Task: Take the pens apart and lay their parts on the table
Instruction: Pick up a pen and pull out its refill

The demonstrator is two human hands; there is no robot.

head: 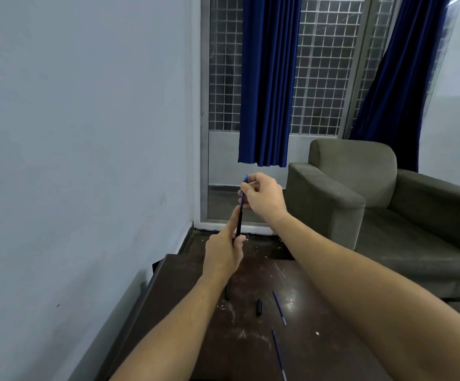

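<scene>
We held the pen [239,221] up above the bench [319,312], standing almost straight. Our left hand [223,257] gripped its black bottom; our right hand [261,196] pinched the blue top, ready to pull upward.

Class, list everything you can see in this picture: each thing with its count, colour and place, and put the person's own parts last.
pen: 1, black barrel with blue upper part, held upright above the table's far edge
refills: 2, blue, lying on the table, right of centre
black pen parts: 2, on the table, one partly hidden under the left forearm
table: 1, dark brown, scratched, bottom centre
sofa: 1, grey-green, right
curtains: 2, dark blue, at the grilled window
wall: pale grey-blue, left
left hand: grips the barrel
right hand: pinches the pen's top
</scene>
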